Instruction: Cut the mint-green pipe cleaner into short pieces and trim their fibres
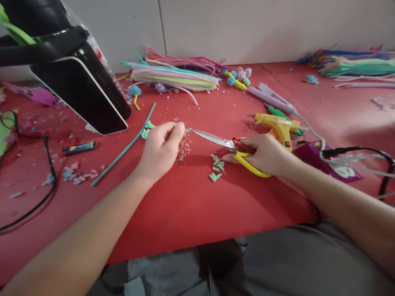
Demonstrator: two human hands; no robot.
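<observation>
My left hand (pixel 165 146) pinches a short green pipe cleaner piece (pixel 187 130) between thumb and fingers, most of it hidden. In my right hand (pixel 267 152) is a pair of scissors (pixel 216 139) with orange and yellow handles; the blade tips reach the green piece's end. Cut green pieces (pixel 217 166) lie on the red table below the blades. Tiny fluff clippings (pixel 184 154) are scattered between my hands. Behind my left hand sit more green bits (pixel 147 130), and a long teal pipe cleaner (pixel 123 150) lies to its left.
A yellow glue gun (pixel 277 125), a lilac heated tool (pixel 271 98) and a purple power strip (pixel 330 162) with cables occupy the right. Bundled pipe cleaners (pixel 175 76) lie by the wall. A phone (pixel 82 96) leans against a black cylinder at left, near a lighter-like tube (pixel 79 148).
</observation>
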